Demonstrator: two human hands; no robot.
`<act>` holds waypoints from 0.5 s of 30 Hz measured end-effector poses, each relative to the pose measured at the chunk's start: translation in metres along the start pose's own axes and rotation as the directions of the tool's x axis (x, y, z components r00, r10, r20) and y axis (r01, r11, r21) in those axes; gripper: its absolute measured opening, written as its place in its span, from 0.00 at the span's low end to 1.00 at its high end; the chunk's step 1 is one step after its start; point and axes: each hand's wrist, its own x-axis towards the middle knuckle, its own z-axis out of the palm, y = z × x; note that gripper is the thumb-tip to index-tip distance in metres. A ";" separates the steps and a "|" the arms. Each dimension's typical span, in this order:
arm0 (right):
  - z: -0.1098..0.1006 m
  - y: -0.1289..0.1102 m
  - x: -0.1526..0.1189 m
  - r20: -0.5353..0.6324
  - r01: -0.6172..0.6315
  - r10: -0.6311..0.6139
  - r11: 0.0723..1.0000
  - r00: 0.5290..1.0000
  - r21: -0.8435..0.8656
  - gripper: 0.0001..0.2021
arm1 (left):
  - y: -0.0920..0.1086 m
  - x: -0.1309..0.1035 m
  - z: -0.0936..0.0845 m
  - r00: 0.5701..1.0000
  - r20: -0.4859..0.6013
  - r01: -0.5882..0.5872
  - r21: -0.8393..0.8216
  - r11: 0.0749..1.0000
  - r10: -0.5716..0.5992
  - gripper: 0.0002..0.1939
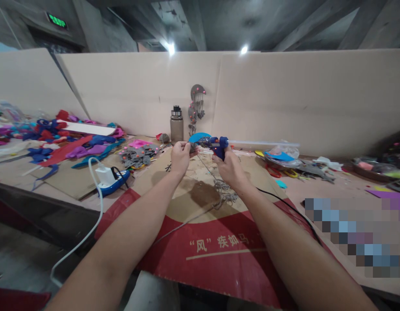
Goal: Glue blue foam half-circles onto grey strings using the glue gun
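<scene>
My right hand [230, 166] is wrapped round a blue hot glue gun [220, 147], a long clear glue stick [264, 143] jutting from its back end. Its nozzle points left toward my left hand [183, 156]. Between the fingers of that hand is a small grey felt piece [193, 147], partly hidden by the fingertips. Grey yarn [206, 165] runs down from near the piece to a loose tangle [227, 194] on the cardboard sheet [174, 203]. Whether the nozzle touches the felt is too small to tell.
A blue power strip [114, 185] with a white charger and cable lies left. Behind it sit grey felt pieces with pink dots [138, 155] and coloured felt scraps [80, 147]. A bottle [177, 125] stands at the back near a hanging moon ornament [197, 103]. Scissors [273, 171] lie right.
</scene>
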 end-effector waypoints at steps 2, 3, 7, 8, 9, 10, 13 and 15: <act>0.000 0.002 0.000 -0.009 0.005 -0.005 1.000 1.000 0.006 0.25 | 0.000 0.001 -0.001 1.000 -0.010 -0.010 -0.007 1.000 0.010 0.02; 0.001 0.002 0.000 -0.015 0.008 -0.008 1.000 1.000 0.008 0.25 | 0.000 0.002 -0.001 1.000 -0.018 -0.014 -0.008 1.000 0.014 0.02; 0.001 0.003 0.000 -0.029 0.007 -0.007 1.000 1.000 -0.008 0.25 | 0.000 0.004 -0.002 0.999 -0.036 -0.020 -0.007 1.000 0.020 0.02; 0.001 0.003 0.000 -0.033 0.003 -0.004 1.000 0.999 -0.012 0.25 | 0.000 0.004 -0.002 0.999 -0.033 -0.021 -0.007 1.000 0.021 0.02; 0.001 0.003 0.001 -0.035 -0.001 0.000 1.000 0.999 -0.015 0.25 | 0.001 0.004 -0.002 0.999 -0.029 -0.022 -0.007 1.000 0.022 0.03; 0.000 0.003 0.001 -0.034 -0.004 0.003 1.000 0.999 -0.018 0.25 | 0.001 0.005 -0.002 0.999 -0.026 -0.024 -0.007 1.000 0.024 0.03; 0.000 0.002 0.001 -0.017 -0.002 0.001 1.000 1.000 -0.026 0.26 | 0.000 0.005 -0.002 0.999 -0.027 -0.027 -0.016 0.999 0.027 0.03; -0.001 0.001 0.001 -0.011 -0.002 0.001 0.999 1.000 -0.033 0.26 | 0.000 0.005 -0.002 0.999 -0.027 -0.027 -0.024 0.999 0.027 0.03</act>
